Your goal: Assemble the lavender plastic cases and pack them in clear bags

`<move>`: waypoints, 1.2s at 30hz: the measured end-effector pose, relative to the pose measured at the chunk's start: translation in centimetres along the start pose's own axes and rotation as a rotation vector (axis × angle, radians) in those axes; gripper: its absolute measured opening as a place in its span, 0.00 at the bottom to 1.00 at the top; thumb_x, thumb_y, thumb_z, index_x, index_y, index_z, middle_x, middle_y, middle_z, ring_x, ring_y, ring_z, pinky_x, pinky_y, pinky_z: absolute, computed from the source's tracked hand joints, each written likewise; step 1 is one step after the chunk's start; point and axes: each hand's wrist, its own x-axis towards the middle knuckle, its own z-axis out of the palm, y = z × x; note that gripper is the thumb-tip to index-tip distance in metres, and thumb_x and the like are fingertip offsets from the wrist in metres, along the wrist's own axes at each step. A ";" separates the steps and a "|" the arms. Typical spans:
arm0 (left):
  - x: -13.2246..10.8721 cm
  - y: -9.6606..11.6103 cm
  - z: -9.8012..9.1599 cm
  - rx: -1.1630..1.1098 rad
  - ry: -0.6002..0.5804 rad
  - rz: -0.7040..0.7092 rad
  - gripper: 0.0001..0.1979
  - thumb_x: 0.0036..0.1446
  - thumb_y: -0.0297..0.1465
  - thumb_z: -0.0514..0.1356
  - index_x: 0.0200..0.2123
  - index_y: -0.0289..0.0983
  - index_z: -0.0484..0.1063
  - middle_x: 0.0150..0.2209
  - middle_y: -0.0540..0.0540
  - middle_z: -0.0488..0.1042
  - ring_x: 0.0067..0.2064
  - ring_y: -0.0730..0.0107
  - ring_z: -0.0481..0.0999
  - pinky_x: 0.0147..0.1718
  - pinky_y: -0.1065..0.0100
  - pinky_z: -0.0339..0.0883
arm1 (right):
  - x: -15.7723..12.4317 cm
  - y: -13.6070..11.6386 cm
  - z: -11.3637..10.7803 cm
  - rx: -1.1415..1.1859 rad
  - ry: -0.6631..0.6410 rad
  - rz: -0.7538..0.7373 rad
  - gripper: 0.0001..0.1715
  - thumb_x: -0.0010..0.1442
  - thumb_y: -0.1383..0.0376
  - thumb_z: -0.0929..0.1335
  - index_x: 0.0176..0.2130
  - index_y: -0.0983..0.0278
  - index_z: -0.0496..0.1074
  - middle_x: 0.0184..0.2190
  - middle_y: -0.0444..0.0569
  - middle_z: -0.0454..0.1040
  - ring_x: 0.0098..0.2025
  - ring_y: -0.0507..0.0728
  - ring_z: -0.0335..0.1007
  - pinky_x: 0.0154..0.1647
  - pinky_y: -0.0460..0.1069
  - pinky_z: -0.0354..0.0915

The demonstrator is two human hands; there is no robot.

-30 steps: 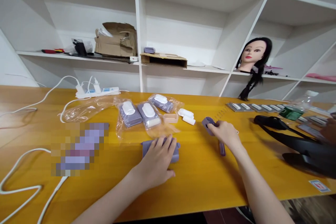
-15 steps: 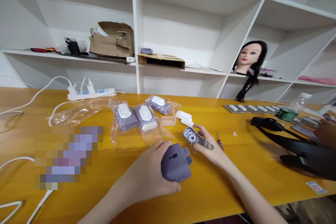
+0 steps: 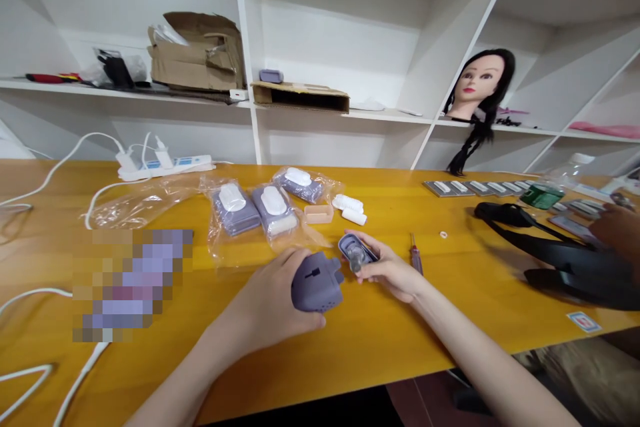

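Note:
My left hand (image 3: 267, 303) grips a purple plastic housing (image 3: 316, 282) just above the yellow table (image 3: 380, 340), its open end turned right. My right hand (image 3: 387, 272) pinches a smaller purple part with a metal insert (image 3: 355, 253), held right beside the housing. The two pieces are a finger's width apart. A small red-handled screwdriver (image 3: 415, 257) lies on the table just right of my right hand.
Bagged purple units (image 3: 253, 208), a beige piece (image 3: 319, 214) and white rollers (image 3: 349, 208) lie behind my hands. A power strip (image 3: 165, 165) and white cables sit left. A black device (image 3: 565, 260), metal strips (image 3: 475, 187) and another person's hand (image 3: 617, 230) are right. Shelves hold boxes and a mannequin head (image 3: 477, 83).
My left hand lifted the purple housing off the table. My right hand picked up the smaller part, left the screwdriver lying, and brought the part to the housing.

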 end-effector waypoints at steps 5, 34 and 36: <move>0.0 0.3 -0.8 0.035 -0.002 0.007 0.31 0.41 0.40 0.64 0.51 0.41 0.64 0.52 0.44 0.70 0.53 0.51 0.69 0.49 0.55 0.65 | 0.0 -0.3 0.0 0.164 0.036 0.008 0.28 0.49 0.63 0.70 0.51 0.56 0.67 0.39 0.46 0.74 0.25 0.49 0.69 0.22 0.45 0.64; 0.2 0.4 0.7 0.451 0.283 0.148 0.35 0.46 0.29 0.57 0.59 0.39 0.53 0.58 0.40 0.63 0.57 0.49 0.60 0.50 0.52 0.56 | -1.0 -0.3 2.3 -0.298 0.240 -0.346 0.27 0.58 0.52 0.63 0.55 0.55 0.62 0.37 0.48 0.69 0.26 0.52 0.61 0.20 0.45 0.60; 0.2 0.4 0.9 0.446 0.285 0.157 0.34 0.45 0.30 0.57 0.58 0.39 0.53 0.57 0.39 0.63 0.57 0.49 0.61 0.50 0.52 0.57 | -1.2 -0.2 3.0 -0.244 0.151 -0.306 0.27 0.58 0.54 0.63 0.56 0.54 0.63 0.34 0.47 0.69 0.25 0.52 0.60 0.20 0.46 0.61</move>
